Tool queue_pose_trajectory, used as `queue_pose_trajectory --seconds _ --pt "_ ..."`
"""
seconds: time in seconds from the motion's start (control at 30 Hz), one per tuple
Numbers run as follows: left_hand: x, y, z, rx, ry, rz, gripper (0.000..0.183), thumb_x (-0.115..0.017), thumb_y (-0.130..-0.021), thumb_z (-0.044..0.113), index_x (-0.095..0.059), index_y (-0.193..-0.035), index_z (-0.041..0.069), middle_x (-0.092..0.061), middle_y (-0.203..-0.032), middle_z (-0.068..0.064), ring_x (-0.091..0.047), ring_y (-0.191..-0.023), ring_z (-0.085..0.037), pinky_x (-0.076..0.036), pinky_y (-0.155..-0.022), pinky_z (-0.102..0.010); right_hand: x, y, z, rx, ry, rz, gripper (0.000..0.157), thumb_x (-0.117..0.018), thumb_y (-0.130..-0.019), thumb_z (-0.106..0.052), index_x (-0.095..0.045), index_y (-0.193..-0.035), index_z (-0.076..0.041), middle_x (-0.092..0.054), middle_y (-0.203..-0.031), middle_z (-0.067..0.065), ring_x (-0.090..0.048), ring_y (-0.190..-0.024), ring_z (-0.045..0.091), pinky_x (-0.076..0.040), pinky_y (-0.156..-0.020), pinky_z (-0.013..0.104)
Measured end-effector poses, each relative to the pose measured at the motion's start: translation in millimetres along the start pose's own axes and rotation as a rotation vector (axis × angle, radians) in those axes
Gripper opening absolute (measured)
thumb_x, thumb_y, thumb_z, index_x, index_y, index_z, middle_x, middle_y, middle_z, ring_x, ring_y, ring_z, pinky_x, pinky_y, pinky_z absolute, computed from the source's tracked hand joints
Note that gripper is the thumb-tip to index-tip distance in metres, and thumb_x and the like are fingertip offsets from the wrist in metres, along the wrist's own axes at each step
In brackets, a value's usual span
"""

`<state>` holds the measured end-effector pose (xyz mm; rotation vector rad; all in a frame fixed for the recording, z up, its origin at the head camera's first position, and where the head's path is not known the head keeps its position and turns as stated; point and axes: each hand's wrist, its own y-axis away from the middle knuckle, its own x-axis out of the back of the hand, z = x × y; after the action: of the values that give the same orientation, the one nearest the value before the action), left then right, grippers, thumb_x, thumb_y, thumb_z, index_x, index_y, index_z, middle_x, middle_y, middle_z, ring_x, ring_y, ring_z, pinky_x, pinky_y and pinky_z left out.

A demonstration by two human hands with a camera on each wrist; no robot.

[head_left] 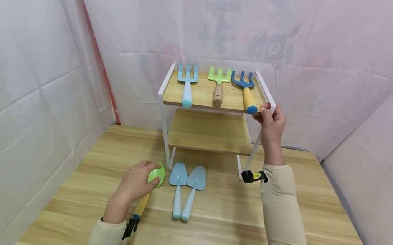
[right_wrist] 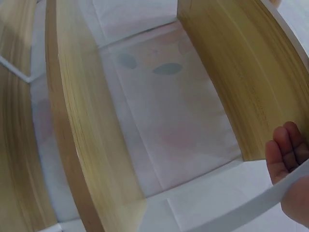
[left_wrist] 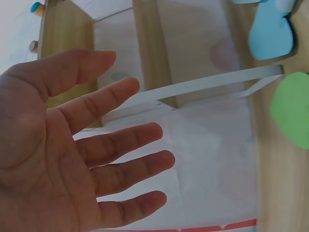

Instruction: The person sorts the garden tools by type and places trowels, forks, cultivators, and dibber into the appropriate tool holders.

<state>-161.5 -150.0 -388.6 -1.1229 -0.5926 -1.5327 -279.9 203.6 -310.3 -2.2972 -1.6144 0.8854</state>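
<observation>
A two-tier shelf rack (head_left: 209, 131) with wooden boards and a white frame stands on the table. My right hand (head_left: 271, 124) grips its upper front right corner, fingers (right_wrist: 285, 150) beneath the top board and thumb outside the white post. My left hand (head_left: 137, 182) hovers over a green trowel (head_left: 158, 175) with a yellow handle; in the left wrist view its fingers are spread and hold nothing, apart from the green blade (left_wrist: 294, 111). Two light-blue trowels (head_left: 179, 175) lie beside it, handles toward me, in front of the rack.
On the top board lie a light-blue hand fork (head_left: 187, 87), a green fork (head_left: 218, 89) with a wooden handle, and a dark-blue fork (head_left: 248, 96) with a yellow handle. White curtains (head_left: 225, 24) enclose the wooden table (head_left: 215, 231) at back and sides.
</observation>
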Motion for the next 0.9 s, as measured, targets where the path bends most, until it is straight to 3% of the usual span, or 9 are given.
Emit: queue_pose_trajectory --seconds 0.2,0.4,0.53,0.7,0.9 --pt "-11.2 6.5 -6.1 0.021 -0.005 0.01 0.035 -0.07 -0.081 0.02 -0.064 -0.114 0.009 -0.056 -0.118 -0.02 -0.055 -0.103 -0.039 -0.043 -0.08 -0.06 3.8 -4.5 -4.0 -0.073 0.015 -0.123 0.003 -0.051 -0.089 -0.003 -0.051 -0.089 0.0 -0.057 -0.077 0.01 -0.063 -0.065 0.018 -0.054 -0.067 0.028" --pt "-23.8 16.1 -13.9 -0.042 -0.075 0.091 0.038 -0.074 -0.076 0.023 -0.066 -0.11 0.01 -0.057 -0.116 -0.021 -0.057 -0.1 -0.04 -0.044 -0.077 -0.061 5.8 -8.7 -1.0 -0.091 0.001 -0.28 0.004 -0.043 -0.093 -0.008 -0.041 -0.092 -0.004 -0.061 -0.072 0.01 -0.063 -0.062 0.019 -0.054 -0.066 0.028" --pt "-31.1 23.3 -16.2 -0.065 -0.106 0.114 0.036 -0.075 -0.076 0.025 -0.067 -0.108 0.011 -0.058 -0.115 -0.022 -0.057 -0.099 -0.042 -0.044 -0.074 -0.061 5.6 -8.2 3.9 -0.04 -0.049 -0.215 0.005 -0.042 -0.092 -0.005 -0.044 -0.088 -0.008 -0.057 -0.071 0.007 -0.059 -0.06 0.016 -0.052 -0.06 0.024" --pt "-36.2 31.6 -18.0 -0.037 -0.121 0.083 0.035 -0.073 -0.077 0.027 -0.067 -0.108 0.013 -0.058 -0.116 -0.021 -0.055 -0.102 -0.041 -0.044 -0.076 -0.059 4.1 -6.5 7.7 0.01 -0.079 -0.094 0.007 -0.049 -0.088 -0.002 -0.05 -0.083 -0.008 -0.048 -0.075 0.004 -0.052 -0.061 0.013 -0.046 -0.058 0.021" --pt "-40.1 40.0 -22.7 -0.006 -0.118 0.052 0.034 -0.072 -0.076 0.025 -0.066 -0.107 0.012 -0.057 -0.116 -0.02 -0.054 -0.104 -0.04 -0.044 -0.076 -0.059 2.4 -5.0 8.7 0.025 -0.124 -0.075 0.004 -0.053 -0.086 -0.001 -0.052 -0.084 -0.004 -0.047 -0.077 0.005 -0.05 -0.061 0.013 -0.045 -0.057 0.021"
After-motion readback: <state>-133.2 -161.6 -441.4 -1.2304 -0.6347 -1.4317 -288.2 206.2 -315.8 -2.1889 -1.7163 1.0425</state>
